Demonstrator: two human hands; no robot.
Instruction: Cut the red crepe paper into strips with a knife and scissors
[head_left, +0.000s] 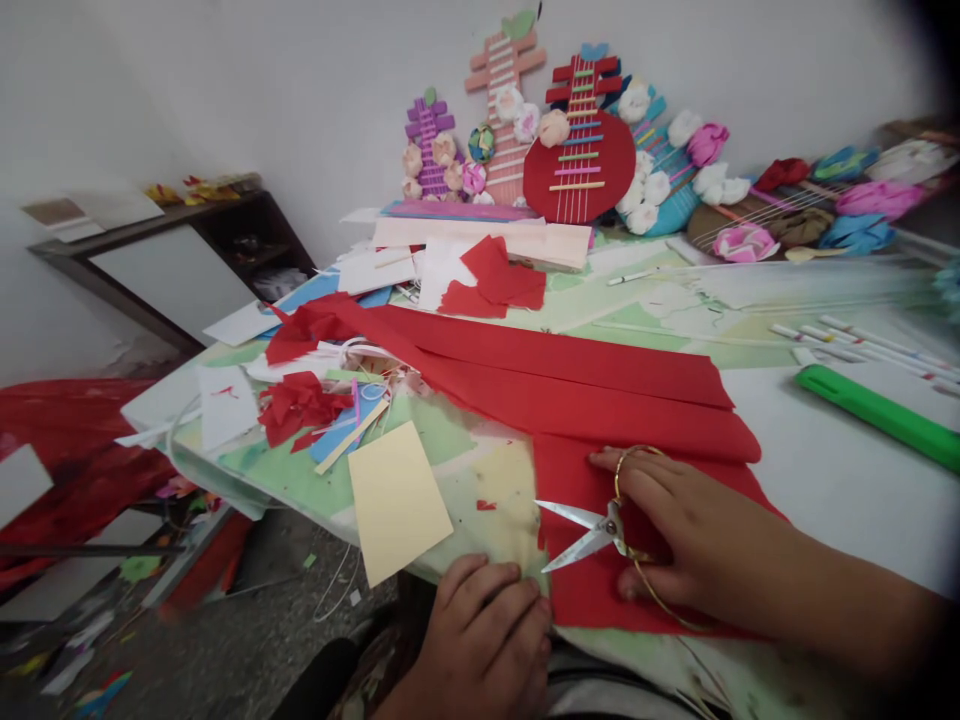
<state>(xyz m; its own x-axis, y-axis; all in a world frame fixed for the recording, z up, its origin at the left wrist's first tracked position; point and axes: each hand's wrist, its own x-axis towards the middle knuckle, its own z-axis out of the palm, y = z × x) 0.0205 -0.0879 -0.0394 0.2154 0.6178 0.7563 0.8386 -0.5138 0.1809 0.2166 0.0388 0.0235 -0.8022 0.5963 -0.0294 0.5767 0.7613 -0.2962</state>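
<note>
My right hand (679, 525) grips a pair of gold-handled scissors (592, 530), its fingers in the loops and the blades spread apart, pointing left. Beneath the scissors lies a flat piece of red crepe paper (585, 590); a long folded red strip (570, 380) stretches away from it to the left. At the table's front edge rests my left hand (487, 630), fingers together and slightly bent, beside the red sheet's left corner. Nothing shows in its fingers. A cream square card (401, 500) lies just left of that hand.
Crumpled red scraps (300, 405) and paper strips clutter the table's left side. A green cutter (877, 415) and several striped sticks (862, 345) lie at the right. Decorated lute-shaped crafts (581, 165) lean against the wall. A dark shelf (225, 220) stands behind left.
</note>
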